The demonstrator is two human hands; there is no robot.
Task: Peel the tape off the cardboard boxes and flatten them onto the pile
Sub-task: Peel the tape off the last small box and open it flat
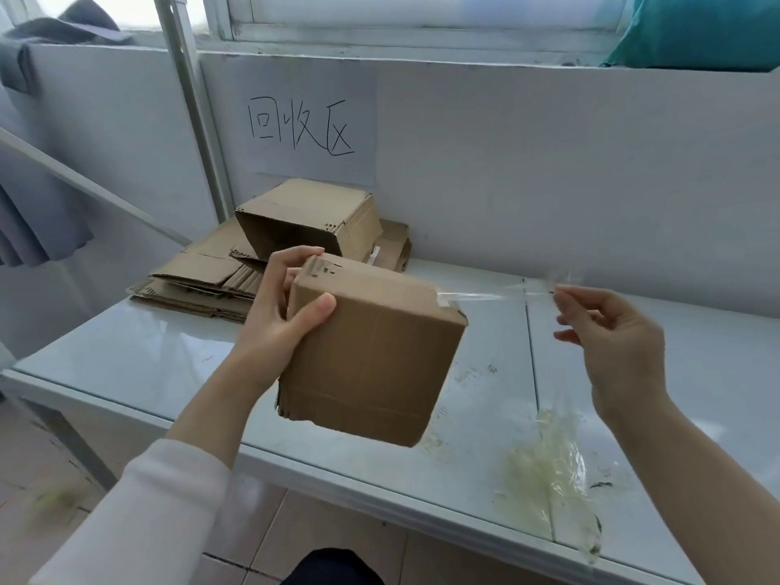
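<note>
The left hand [287, 314] grips the left edge of a small brown cardboard box [371, 365], thumb on its near face and fingers curled round its far side, holding it over the glossy white table [147, 356]. Right of the box, the right hand [612, 331] pinches a strip of clear tape [498, 294] stretched taut from the box's upper right corner. Behind the box lies a pile of flattened brown cardboard [202, 276]. Right of the box and nearer, a crumpled wad of peeled clear tape [544, 470] sits on the table.

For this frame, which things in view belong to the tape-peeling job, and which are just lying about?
Job: cardboard box in the left hand; clear tape strip pinched by the right hand; flattened cardboard pile; crumpled clear wad on the table, likely peeled tape.
Lying about: handwritten paper sign; grey cloth; teal cloth.
</note>
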